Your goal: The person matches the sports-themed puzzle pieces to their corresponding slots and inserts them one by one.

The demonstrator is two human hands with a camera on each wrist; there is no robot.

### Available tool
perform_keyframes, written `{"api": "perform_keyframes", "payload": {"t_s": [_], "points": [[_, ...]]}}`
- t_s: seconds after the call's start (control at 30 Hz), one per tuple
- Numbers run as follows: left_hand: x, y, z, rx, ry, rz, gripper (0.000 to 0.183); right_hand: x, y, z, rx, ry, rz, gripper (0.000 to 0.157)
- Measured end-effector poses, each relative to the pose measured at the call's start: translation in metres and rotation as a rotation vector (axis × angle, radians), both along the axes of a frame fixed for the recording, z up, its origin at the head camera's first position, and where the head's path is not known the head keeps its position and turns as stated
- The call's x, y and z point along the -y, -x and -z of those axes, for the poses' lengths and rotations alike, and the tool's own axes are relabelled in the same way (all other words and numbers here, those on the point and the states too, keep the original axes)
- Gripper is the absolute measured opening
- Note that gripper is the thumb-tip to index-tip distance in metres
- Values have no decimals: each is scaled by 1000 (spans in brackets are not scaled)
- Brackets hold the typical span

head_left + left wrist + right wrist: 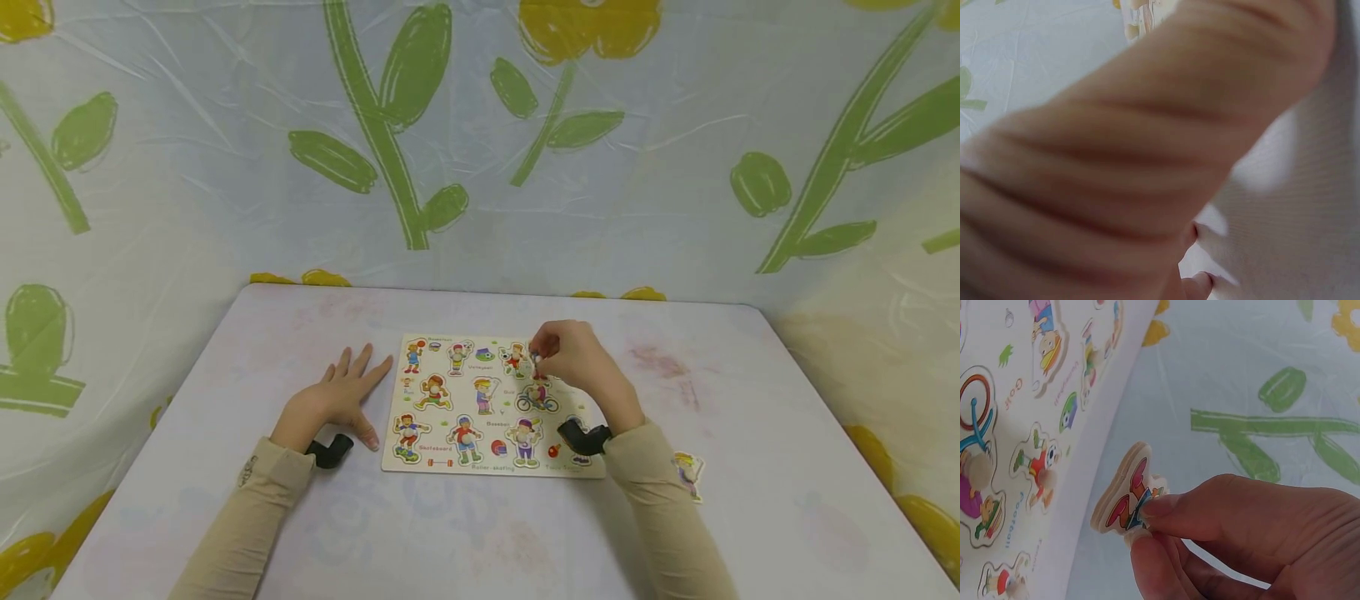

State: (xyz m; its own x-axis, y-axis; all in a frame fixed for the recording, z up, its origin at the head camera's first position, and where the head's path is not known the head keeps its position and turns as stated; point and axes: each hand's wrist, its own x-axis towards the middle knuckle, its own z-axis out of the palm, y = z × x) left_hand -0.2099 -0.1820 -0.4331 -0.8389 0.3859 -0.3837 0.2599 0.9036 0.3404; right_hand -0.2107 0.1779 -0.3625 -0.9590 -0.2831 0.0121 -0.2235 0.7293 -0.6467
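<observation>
A wooden puzzle board (pixel 393 437) with printed sports figures and small round knobs lies flat on the table. My right hand (pixel 581 358) is over the board's back right corner. Between thumb and fingers it pinches a wooden puzzle piece (pixel 1121 509), which shows a figure's legs and red shoes; the fingers hide the rest of it. My left hand (pixel 337 400) rests on the table just left of the board, fingers spread and holding nothing. In the left wrist view the blurred left hand (pixel 1147 137) fills most of the picture.
A loose puzzle piece (pixel 687 475), a figure with a yellow cap, lies on the table (pixel 795 467) beside the right forearm. Behind the table hangs a cloth (pixel 637 225) printed with flowers. Black wrist mounts (pixel 330 452) sit at both cuffs.
</observation>
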Motion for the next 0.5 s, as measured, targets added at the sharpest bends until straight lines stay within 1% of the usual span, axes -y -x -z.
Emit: {"api": "perform_keyframes", "payload": {"t_s": [0.23,0.5], "points": [[1,0,1,-4,-3,4,139,13,3,0,-3,17,-22,16],[1,-1,-1,-10,-8,10,139,28,5,0,19,34,-32,14]]}}
